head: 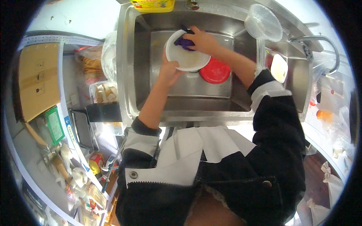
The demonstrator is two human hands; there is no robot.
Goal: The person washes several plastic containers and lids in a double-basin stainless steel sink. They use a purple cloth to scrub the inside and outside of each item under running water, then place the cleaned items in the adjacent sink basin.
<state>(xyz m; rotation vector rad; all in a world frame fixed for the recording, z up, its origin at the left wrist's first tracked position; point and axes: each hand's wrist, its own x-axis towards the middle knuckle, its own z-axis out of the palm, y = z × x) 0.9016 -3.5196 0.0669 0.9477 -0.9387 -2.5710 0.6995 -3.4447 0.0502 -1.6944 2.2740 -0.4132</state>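
Observation:
Over the stainless steel sink basin (195, 90), my left hand (169, 70) grips a round white plastic container (189, 60) by its near left side. The container is tilted so that its inside faces me. My right hand (202, 42) holds a bunched dark purple cloth (185, 43) against the inner wall on the far side. Part of the cloth is hidden by my fingers. Just right of the container, a round red lid (216, 72) lies on the basin floor, its left edge covered by the container's rim.
A clear plastic tub (263, 22) stands at the divider's far end. Inside the smaller right basin sits a white dish (279, 67), near the curved faucet (331, 39). A yellow box (152, 5) rests on the back rim. Shelves with a cardboard box (39, 79) stand left.

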